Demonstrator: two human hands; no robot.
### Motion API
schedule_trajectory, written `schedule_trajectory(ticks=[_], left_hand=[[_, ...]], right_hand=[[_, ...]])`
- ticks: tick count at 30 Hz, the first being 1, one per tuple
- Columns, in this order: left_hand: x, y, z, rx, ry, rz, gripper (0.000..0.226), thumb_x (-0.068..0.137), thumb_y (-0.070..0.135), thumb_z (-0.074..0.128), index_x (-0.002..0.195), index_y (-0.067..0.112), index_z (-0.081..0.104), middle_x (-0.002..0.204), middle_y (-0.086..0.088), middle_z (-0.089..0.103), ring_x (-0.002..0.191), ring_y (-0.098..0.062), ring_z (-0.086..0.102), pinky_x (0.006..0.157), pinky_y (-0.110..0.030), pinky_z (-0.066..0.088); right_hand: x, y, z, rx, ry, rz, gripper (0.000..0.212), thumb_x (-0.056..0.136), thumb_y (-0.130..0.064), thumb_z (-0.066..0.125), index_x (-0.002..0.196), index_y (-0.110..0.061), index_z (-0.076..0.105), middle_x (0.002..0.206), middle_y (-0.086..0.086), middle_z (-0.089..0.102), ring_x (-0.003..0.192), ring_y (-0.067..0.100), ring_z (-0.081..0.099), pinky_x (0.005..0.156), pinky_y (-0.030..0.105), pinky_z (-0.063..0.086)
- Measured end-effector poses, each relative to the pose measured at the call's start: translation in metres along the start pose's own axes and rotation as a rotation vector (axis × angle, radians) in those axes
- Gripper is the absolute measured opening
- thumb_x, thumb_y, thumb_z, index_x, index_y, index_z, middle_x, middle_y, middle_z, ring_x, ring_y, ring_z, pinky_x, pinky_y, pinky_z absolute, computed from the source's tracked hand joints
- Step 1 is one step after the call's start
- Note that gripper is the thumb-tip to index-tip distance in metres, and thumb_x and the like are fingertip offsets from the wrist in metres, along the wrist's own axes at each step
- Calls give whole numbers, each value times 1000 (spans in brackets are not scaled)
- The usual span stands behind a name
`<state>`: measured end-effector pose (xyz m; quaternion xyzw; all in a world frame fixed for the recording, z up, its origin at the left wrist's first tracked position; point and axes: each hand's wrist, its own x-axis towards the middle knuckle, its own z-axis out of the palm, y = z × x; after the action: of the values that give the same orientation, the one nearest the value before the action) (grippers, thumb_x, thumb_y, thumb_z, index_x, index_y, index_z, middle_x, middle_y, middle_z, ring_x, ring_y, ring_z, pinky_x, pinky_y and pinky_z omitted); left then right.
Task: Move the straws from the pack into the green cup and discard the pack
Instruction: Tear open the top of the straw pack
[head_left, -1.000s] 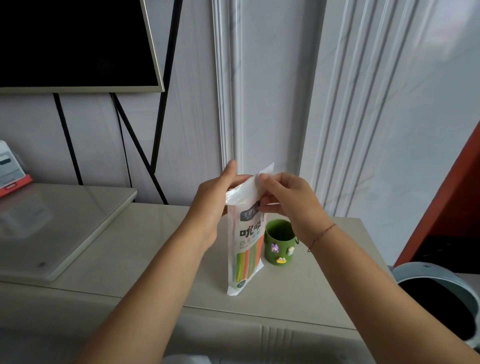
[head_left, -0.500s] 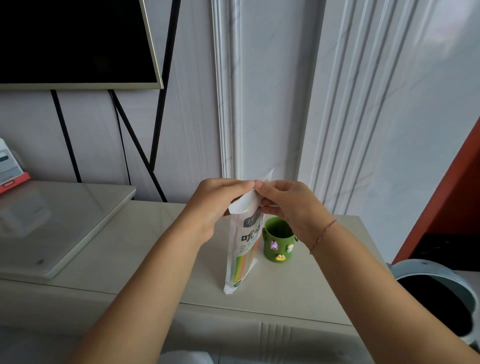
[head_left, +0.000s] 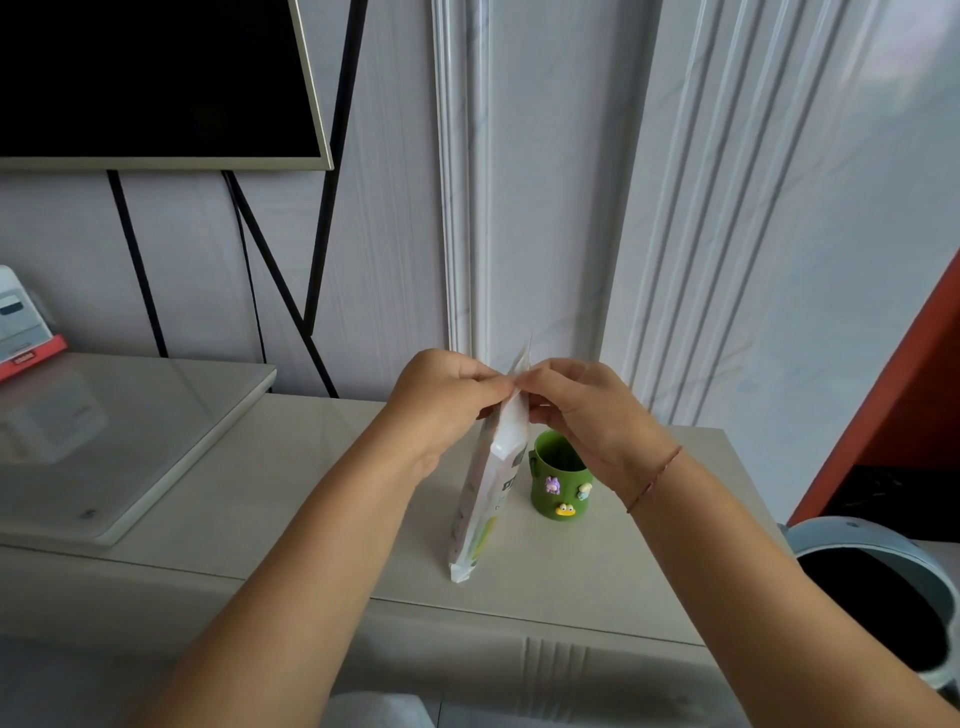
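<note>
Two hands meet at the top seal of the straw pack (head_left: 493, 483): the left hand (head_left: 447, 400) and the right hand (head_left: 582, 415) each pinch the flap between thumb and curled fingers, knuckles almost touching, in what looks like the start of a tear. The pack hangs straight down from that pinch, turned nearly edge-on, its bottom corner resting on the cabinet top (head_left: 311, 493). A faint green-yellow tint low in the pack is probably the straws (head_left: 483, 540), so they appear to be all sealed inside. Just right of the pack and under the right hand stands the green cup (head_left: 558, 483), decorated with small cartoon charms; no straw shows above its rim. By this reading the task is at its opening step: the pack has yet to be opened, the straws moved and the wrapper thrown away. Further down and right of the grip, a pale waste bin (head_left: 883, 587) shows a dark open mouth, a likely place for the pack. Left of the grip a glossy raised slab (head_left: 104, 431) lies on the cabinet; above it a dark screen (head_left: 150, 78) hangs before the panelled white wall (head_left: 545, 208).
</note>
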<state>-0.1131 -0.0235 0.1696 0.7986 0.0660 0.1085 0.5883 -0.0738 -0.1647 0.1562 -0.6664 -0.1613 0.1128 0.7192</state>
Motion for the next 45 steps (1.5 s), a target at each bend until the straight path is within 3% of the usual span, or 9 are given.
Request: schedule_trajectory(ticks=[8,14,20,26,30,36,39,42,45], left_hand=[[3,-6,1,-230,56,-167,9,87,7,64,88,5,72,91,-11,74,88,-23,70,77,-26,55],[10,-7,-11,-173,256,-111,7,78,9,70,71,7,70,85,-14,72,90,-31,69,90,-42,54],[7,1,-5,192,310,110,19,73,14,64,70,-5,66,63,-16,56,56,-12,45,50,-20,36],[-3,12,21,382,232,239,17,73,21,64,69,6,72,71,-9,70,69,-23,65,54,-27,51],[-4,17,23,461,311,310,19,73,19,65,68,2,69,74,-10,67,71,-23,62,57,-33,50],[2,12,16,444,442,334,13,71,14,64,64,3,65,70,-2,63,67,-17,60,53,-28,44],[0,3,25,311,357,288,12,75,20,67,65,14,68,63,8,64,63,-9,61,53,-22,44],[-3,-7,33,114,217,183,25,79,41,71,63,22,67,52,17,61,52,3,55,50,-11,42],[-9,-16,36,-48,42,-38,45,82,55,62,52,21,67,47,9,52,40,-4,44,44,-17,37]], right_hand=[[-2,6,-3,247,-24,9,18,88,0,52,78,3,66,80,12,68,73,16,63,74,23,55],[-2,-1,-24,-43,130,63,18,84,-5,58,67,-6,64,70,9,63,70,19,59,68,25,56],[-4,-12,-33,-323,237,73,14,84,-12,57,74,-5,64,73,10,61,65,17,59,59,26,54],[-11,-12,-22,-385,176,125,13,88,-24,55,92,-12,58,56,1,59,39,11,45,37,17,36],[-16,-10,-27,-455,176,61,23,88,-16,52,68,-9,61,43,2,51,34,11,35,34,15,30],[-16,-1,-38,-384,210,35,32,87,-26,63,74,3,68,50,4,58,39,13,47,38,18,40],[-15,6,-39,-222,236,71,22,88,-19,61,82,0,70,62,8,66,48,17,65,50,25,57],[-16,11,-44,-42,239,104,18,88,-14,59,86,1,69,66,13,71,59,25,72,52,25,57],[-14,16,-51,117,266,123,17,85,-12,64,92,4,67,64,10,70,59,27,71,55,26,58]])
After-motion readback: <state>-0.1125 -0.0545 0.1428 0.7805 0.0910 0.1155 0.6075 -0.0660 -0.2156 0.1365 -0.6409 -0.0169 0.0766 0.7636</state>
